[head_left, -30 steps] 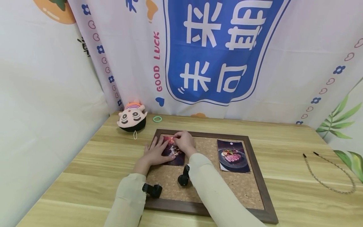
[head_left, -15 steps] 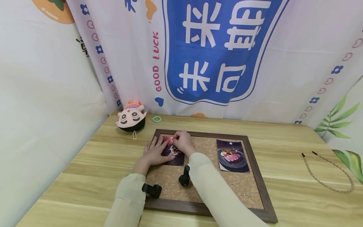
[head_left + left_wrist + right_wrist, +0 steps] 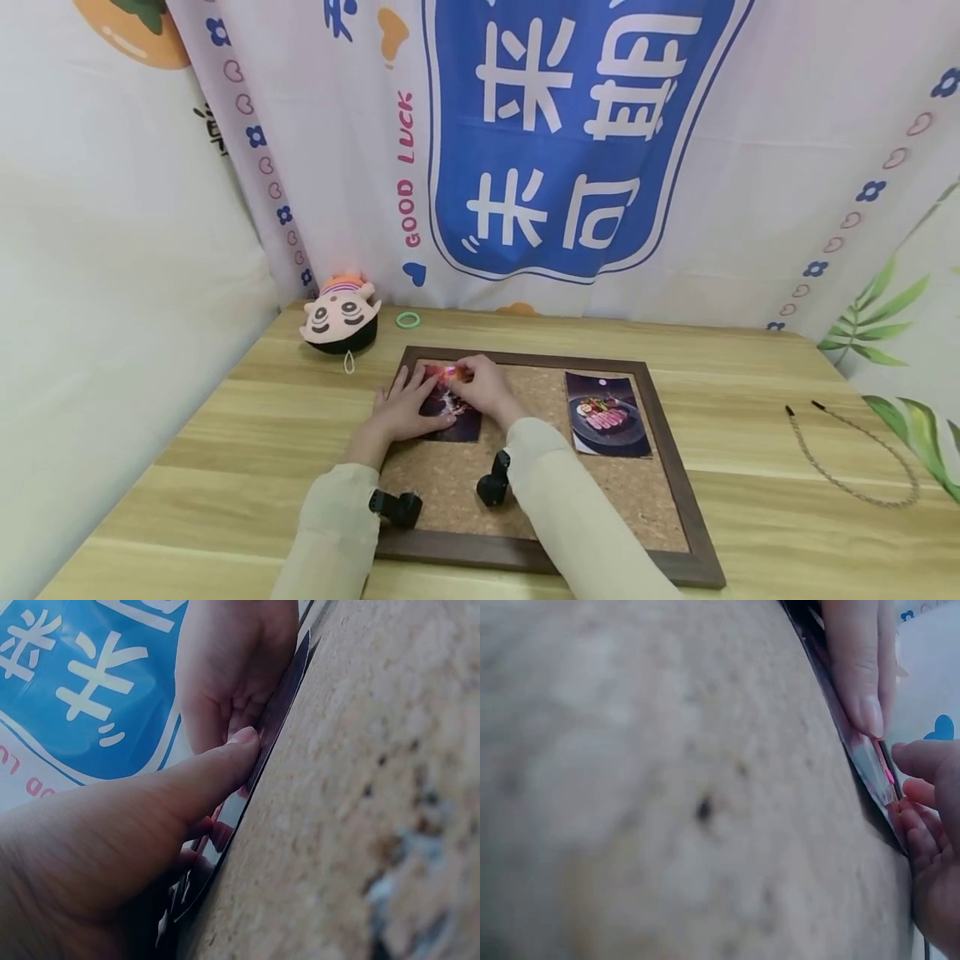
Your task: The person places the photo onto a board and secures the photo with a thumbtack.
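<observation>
In the head view, a dark food photo lies at the upper left of a framed cork board. My left hand rests across it with spread fingers, and the thumb presses near its lower part. At the photo's top, a small bright pink push pin shows. My right hand is beside that pin. In the right wrist view, its thumb and loosely bent fingers stand slightly apart, close to the pink pin. A second photo of sliced meat on a plate is fixed by a pale round pin.
A plush doll lies at the table's back left, near a green ring. A cord with dark tips curves on the right. A printed curtain hangs behind the wooden table.
The view has shifted slightly. My right fingers have loosened and drawn back a little from the photo's top, leaving the pin more visible. My left hand keeps its place.
</observation>
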Demonstrator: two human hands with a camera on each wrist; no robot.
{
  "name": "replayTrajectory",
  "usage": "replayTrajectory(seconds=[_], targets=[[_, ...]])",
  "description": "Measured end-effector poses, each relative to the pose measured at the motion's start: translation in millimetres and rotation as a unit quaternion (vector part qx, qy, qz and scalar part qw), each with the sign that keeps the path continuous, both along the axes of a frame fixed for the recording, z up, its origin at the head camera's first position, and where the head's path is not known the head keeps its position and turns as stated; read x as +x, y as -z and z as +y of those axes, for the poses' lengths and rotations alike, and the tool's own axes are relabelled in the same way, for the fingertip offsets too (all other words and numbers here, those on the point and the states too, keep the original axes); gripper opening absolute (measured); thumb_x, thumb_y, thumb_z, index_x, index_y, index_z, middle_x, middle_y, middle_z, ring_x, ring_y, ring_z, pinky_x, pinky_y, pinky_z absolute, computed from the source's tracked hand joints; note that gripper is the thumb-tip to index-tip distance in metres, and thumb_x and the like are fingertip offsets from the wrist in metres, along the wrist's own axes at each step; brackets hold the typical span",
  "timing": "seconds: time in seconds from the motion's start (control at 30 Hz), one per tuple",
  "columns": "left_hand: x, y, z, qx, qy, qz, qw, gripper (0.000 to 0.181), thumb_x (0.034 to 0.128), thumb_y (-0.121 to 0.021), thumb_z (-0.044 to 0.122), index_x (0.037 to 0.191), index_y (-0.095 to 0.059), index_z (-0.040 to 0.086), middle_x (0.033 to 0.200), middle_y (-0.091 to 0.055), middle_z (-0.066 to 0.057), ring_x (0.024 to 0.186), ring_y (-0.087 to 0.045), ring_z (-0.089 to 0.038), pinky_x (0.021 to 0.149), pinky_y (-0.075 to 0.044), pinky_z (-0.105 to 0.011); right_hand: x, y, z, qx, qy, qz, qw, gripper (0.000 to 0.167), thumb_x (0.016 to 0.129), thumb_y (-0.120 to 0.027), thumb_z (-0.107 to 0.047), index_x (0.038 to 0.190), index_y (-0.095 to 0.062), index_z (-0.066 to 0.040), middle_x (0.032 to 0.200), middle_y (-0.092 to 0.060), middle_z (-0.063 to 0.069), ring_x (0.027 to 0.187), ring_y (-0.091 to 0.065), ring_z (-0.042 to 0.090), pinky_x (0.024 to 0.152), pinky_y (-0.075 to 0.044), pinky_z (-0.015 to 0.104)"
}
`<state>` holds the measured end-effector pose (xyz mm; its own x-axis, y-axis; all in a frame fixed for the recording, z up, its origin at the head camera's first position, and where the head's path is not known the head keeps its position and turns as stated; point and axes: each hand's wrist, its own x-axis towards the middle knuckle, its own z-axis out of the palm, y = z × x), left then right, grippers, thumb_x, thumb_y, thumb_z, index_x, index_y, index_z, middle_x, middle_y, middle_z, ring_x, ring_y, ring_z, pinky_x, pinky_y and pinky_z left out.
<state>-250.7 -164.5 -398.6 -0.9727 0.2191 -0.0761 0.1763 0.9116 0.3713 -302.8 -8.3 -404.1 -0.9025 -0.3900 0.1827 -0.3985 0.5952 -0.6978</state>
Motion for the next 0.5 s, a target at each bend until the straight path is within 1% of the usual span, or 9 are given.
replayTrajectory(seconds=[0.1, 0.2, 0.3, 0.33, 0.43, 0.5], targets=[[0.4, 0.0, -1.3, 0.006, -0.002, 0.001, 1.0000, 0.079, 0.0749, -0.054, 0.055, 0.136, -0.029, 0.010, 0.141, -0.012, -0.015, 0.127, 0.001, -0.034, 0.091, -0.003, -0.061, 2.3, -3.2, 0.5, 0.013, -0.020, -0.009, 0.9997, 0.038, 0.078, -0.062, -0.017, 0.111, -0.055, 0.001, 0.107, -0.051, 0.013, 0.096, -0.050, 0.024, 0.080, -0.040, 0.033], [-1.3, -1.6, -2.3, 0.012, -0.006, 0.001, 0.9999, 0.080, 0.0750, -0.054, 0.055, 0.135, -0.029, 0.009, 0.141, -0.011, -0.016, 0.127, 0.001, -0.035, 0.090, -0.003, -0.061, 2.3, -11.6, 1.9, 0.018, -0.042, -0.022, 0.9987, 0.041, 0.079, -0.060, -0.018, 0.114, -0.052, 0.002, 0.109, -0.052, 0.016, 0.099, -0.049, 0.026, 0.082, -0.039, 0.035], [-3.2, -5.3, -1.9, 0.013, -0.013, 0.000, 0.9998, 0.078, 0.0775, -0.051, 0.054, 0.136, -0.026, 0.008, 0.141, -0.010, -0.016, 0.126, -0.001, -0.035, 0.091, -0.004, -0.061, 3.0, -22.7, 4.4, 0.003, -0.067, -0.046, 0.9967, 0.044, 0.083, -0.056, -0.018, 0.120, -0.046, 0.004, 0.112, -0.051, 0.019, 0.102, -0.049, 0.028, 0.083, -0.040, 0.036], [-3.9, -6.7, -1.8, 0.012, -0.015, 0.000, 0.9998, 0.077, 0.0786, -0.051, 0.053, 0.136, -0.026, 0.007, 0.141, -0.010, -0.017, 0.126, -0.001, -0.036, 0.090, -0.004, -0.061, 3.5, -26.4, 5.7, -0.002, -0.076, -0.051, 0.9958, 0.045, 0.084, -0.055, -0.019, 0.122, -0.044, 0.004, 0.115, -0.050, 0.019, 0.103, -0.048, 0.029, 0.083, -0.040, 0.036], [-4.8, -13.3, 0.5, 0.009, -0.022, 0.007, 0.9997, 0.074, 0.0817, -0.048, 0.050, 0.137, -0.023, 0.008, 0.141, -0.009, -0.018, 0.126, -0.002, -0.035, 0.090, -0.004, -0.061, 6.9, -40.0, 11.5, 0.015, -0.093, -0.060, 0.9937, 0.053, 0.087, -0.050, -0.027, 0.130, -0.035, 0.000, 0.127, -0.040, 0.017, 0.109, -0.045, 0.029, 0.087, -0.037, 0.036], [-5.0, -19.2, 2.7, 0.008, -0.024, 0.016, 0.9996, 0.073, 0.0829, -0.046, 0.050, 0.138, -0.021, 0.008, 0.141, -0.008, -0.018, 0.126, -0.002, -0.035, 0.090, -0.004, -0.062, 10.2, -52.0, 17.7, 0.043, -0.096, -0.058, 0.9927, 0.059, 0.087, -0.048, -0.035, 0.134, -0.028, -0.004, 0.133, -0.033, 0.013, 0.112, -0.042, 0.027, 0.090, -0.034, 0.036]])
